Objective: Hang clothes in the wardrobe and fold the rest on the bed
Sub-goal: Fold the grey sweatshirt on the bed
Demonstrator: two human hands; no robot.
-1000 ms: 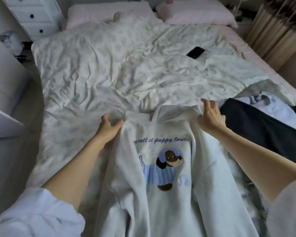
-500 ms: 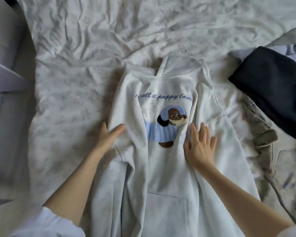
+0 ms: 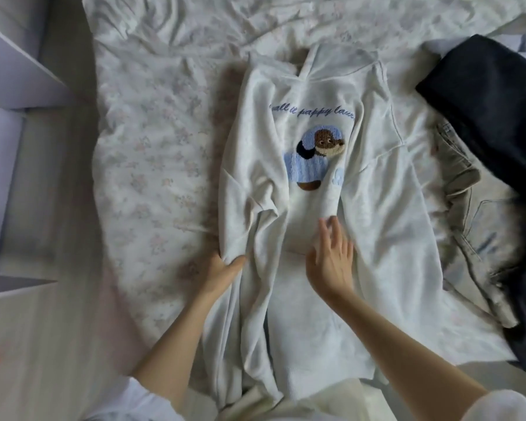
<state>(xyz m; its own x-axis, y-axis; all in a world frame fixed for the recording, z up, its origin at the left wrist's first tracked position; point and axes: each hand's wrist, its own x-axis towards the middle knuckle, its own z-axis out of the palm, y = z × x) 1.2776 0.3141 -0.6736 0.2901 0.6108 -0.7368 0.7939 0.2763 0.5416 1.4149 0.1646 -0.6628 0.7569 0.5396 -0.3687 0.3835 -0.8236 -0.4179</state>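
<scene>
A white hooded sweatshirt with an embroidered puppy (image 3: 313,208) lies flat on the floral-sheeted bed (image 3: 152,147) — left hand (image 3: 222,267) grips its left edge, right hand (image 3: 331,262) rests open mid-front.

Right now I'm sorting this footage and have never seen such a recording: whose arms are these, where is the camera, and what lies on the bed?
No machine here: a person wears a camera on the head, looking down at their own hands. A white hoodie with a puppy patch lies face up on the floral bedspread. The left hand grips the hoodie's side edge; the right hand rests flat on its middle, holding nothing. To the right lie a dark garment and pale jeans.
</scene>
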